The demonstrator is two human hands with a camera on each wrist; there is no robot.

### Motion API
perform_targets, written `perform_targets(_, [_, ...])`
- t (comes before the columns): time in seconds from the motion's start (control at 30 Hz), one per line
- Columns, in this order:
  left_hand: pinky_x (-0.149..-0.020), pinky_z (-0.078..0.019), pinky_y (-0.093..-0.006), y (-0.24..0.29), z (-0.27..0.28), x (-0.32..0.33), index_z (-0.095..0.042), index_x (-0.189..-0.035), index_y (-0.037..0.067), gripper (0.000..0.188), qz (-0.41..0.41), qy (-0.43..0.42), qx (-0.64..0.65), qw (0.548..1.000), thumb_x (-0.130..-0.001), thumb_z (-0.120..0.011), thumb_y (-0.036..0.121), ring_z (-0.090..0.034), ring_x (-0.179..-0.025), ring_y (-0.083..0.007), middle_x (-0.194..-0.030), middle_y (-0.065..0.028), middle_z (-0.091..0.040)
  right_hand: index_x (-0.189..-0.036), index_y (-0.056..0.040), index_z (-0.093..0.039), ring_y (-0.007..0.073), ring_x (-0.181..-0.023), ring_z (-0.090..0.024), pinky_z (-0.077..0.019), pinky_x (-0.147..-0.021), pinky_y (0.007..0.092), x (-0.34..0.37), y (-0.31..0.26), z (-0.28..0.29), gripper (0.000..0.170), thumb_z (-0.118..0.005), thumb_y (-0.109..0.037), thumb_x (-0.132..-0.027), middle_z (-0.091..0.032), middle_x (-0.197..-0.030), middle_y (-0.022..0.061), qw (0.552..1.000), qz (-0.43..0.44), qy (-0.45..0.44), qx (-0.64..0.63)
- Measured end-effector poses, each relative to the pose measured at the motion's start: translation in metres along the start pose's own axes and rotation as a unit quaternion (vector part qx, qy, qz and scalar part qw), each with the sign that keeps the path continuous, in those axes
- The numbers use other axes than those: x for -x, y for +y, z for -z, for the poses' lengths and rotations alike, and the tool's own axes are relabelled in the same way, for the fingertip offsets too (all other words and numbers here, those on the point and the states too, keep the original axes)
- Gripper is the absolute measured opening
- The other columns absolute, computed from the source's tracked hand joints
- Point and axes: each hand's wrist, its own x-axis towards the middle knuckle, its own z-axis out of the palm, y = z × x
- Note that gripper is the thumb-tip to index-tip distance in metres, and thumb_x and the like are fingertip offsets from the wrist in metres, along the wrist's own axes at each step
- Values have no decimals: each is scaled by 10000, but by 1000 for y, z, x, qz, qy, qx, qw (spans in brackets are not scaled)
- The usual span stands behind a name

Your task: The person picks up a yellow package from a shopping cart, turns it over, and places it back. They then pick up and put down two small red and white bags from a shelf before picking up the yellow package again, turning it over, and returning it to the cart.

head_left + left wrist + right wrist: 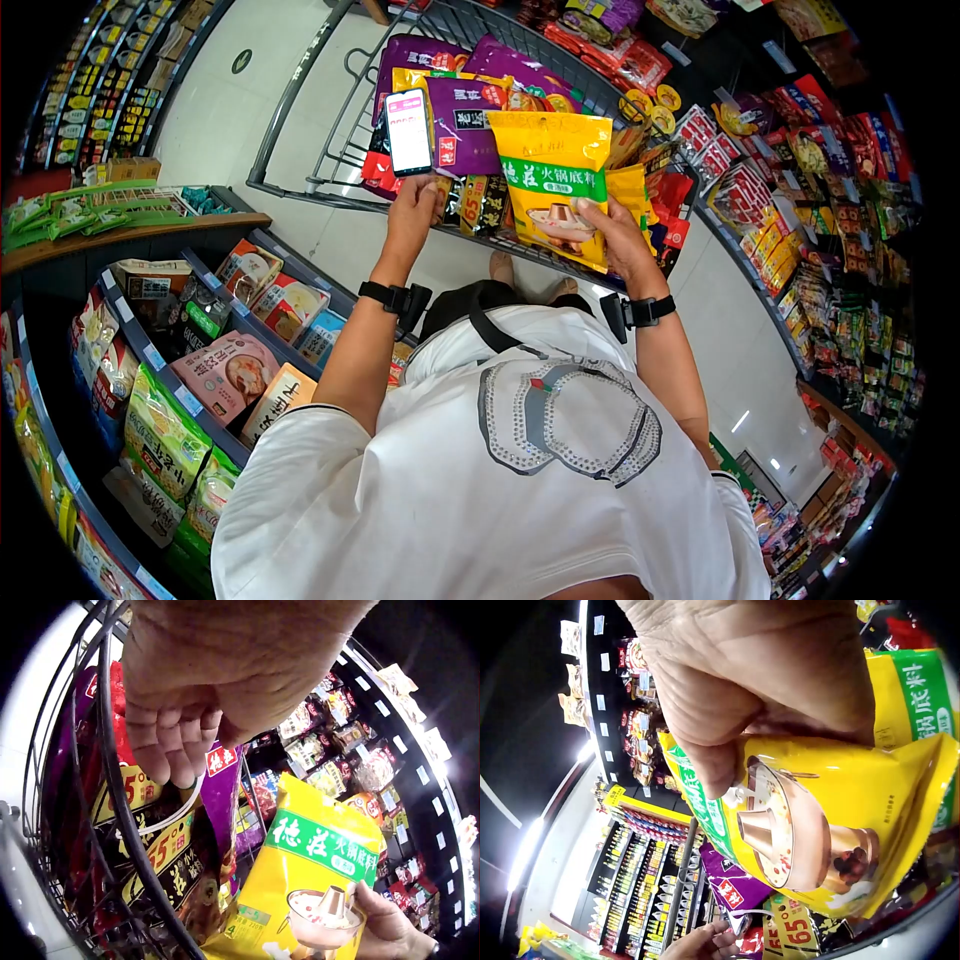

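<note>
My left hand (412, 215) grips the lower end of a smartphone (409, 135) with a lit, mostly white and pink screen. My right hand (628, 240) holds a yellow and green packet of hotpot soup base (548, 160) by its side, thumb on the front near the printed copper pot. Below both hands is a shopping cart (292, 100) with purple packets (465, 125) and black packets (484, 205) marked 65. In the left wrist view, the fingers of my left hand (176, 742) curl near the cart's wire rim; the phone is mostly hidden there.
Shelves of packaged food (800, 220) run along the right, close to the cart. On the left stands a shelf unit with boxes (228, 370) and green bags (165, 430). Bottle racks (110, 90) are at the far left, across the pale tiled floor (235, 110).
</note>
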Motion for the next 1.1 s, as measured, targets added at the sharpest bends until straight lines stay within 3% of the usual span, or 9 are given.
perform_targets(0.07, [-645,-504,-240,-1,0,0,-593,-1173,46,254,4,-3,3,1000,-1022,-512,233,-625,-763,-86,-901,-24,-666,-1307,-18,-568,124,-964,-636,-508,-850,264,0,0,2,458,-681,-280,-949,-659,-1141,75,1000,-9,-6,5])
perform_targets(0.17, [-638,-504,-240,-1,1,1,-593,-1172,48,255,8,-3,-4,1000,-1018,-515,236,-624,-759,-86,-907,-27,-668,-1289,-23,-558,150,-955,-663,-558,-795,288,-7,9,5,411,-677,-232,-956,-657,-1125,79,1000,24,3,13])
perform_targets(0.27, [-622,-504,-238,-2,2,1,-594,-1169,51,258,14,-2,-12,1000,-1015,-521,245,-624,-749,-84,-901,-27,-666,-1277,-29,-570,135,-945,-651,-543,-792,277,-6,9,7,391,-670,-238,-961,-655,-1109,69,1000,2,-1,19])
perform_targets(0.37, [-609,-504,-237,-4,3,1,-595,-1167,53,259,16,2,-20,1000,-1014,-528,251,-623,-737,-83,-894,-24,-662,-1326,-19,-568,130,-1010,-631,-496,-897,266,-6,11,8,472,-678,-283,-949,-655,-1183,85,999,2,6,41])
perform_targets(0.77, [-611,-504,-239,-10,4,2,-579,-1179,37,280,34,0,-5,999,-1015,-535,260,-620,-730,-84,-907,-27,-655,-1291,-17,-592,131,-917,-647,-520,-827,264,-12,23,16,406,-662,-245,-963,-679,-1115,78,998,-39,20,41])
perform_targets(1.1, [-597,-509,-242,-23,7,-1,-597,-1103,40,236,41,19,44,998,-1017,-527,248,-608,-696,-91,-862,-14,-640,-1255,-6,-605,145,-961,-644,-502,-866,281,-23,45,29,376,-669,-224,-955,-681,-1141,84,990,-1,71,121])
